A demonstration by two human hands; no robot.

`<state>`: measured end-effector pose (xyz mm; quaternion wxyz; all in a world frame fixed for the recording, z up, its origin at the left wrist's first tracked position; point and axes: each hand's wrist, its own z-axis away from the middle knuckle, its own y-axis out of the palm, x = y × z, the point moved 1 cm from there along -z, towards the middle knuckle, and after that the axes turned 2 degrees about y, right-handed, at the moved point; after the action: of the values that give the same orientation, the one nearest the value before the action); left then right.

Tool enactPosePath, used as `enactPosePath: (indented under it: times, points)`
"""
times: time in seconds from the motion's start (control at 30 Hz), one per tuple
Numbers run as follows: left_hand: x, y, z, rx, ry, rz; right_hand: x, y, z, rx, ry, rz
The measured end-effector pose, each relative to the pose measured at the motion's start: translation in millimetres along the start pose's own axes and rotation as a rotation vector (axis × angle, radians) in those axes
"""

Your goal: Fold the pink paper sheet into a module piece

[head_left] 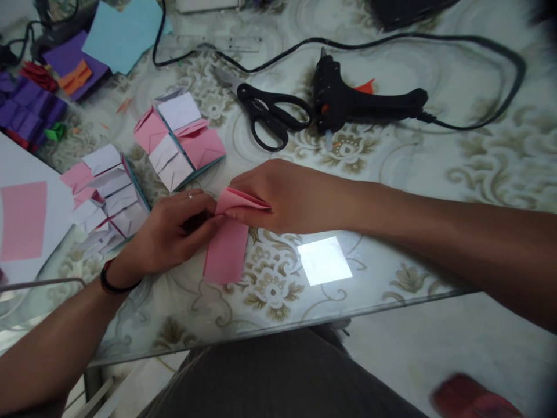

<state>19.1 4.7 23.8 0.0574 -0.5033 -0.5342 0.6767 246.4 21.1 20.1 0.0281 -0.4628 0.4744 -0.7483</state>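
Both my hands are on a pink paper strip (226,255) near the front of the table. Between thumb and fingers, my left hand (174,229) pinches the strip's left side at a fold. The strip's upper part is doubled over and gripped by my right hand (278,194); its fingertips are partly hidden behind the paper. The strip's lower end lies flat toward the table edge. Just beyond my left hand sit two folded pink-and-white paper pieces, one nearer (111,197) and one farther (180,136), with dark teal edges.
Black-handled scissors (272,113) and a black glue gun (348,101) with its cord (435,36) lie beyond my hands. Purple folded paper (30,110), light blue sheets (122,35) and a white sheet (26,157) are at left. The glass table's front edge (282,331) runs close to my lap.
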Motion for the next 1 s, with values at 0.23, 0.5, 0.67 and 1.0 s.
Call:
enactPosePath:
  times: [0.23,0.5,0.67,1.0]
  points:
    - [-0.7,-1.1,-1.4,-0.006,0.014,0.0,1.8,-1.3,-0.2,0.013,-0.003,0.017]
    - [-0.3,-0.3,-0.1,-0.007,-0.024,0.03,1.5,-1.5,-0.8,0.016,0.003,0.048]
    - [-0.1,-0.1,-0.8,-0.004,-0.028,0.027,0.6,-0.3,-1.3,0.011,-0.008,0.062]
    - [-0.9,-0.2,-0.4,-0.007,-0.025,0.002,1.4,-1.5,-0.2,0.005,-0.005,0.097]
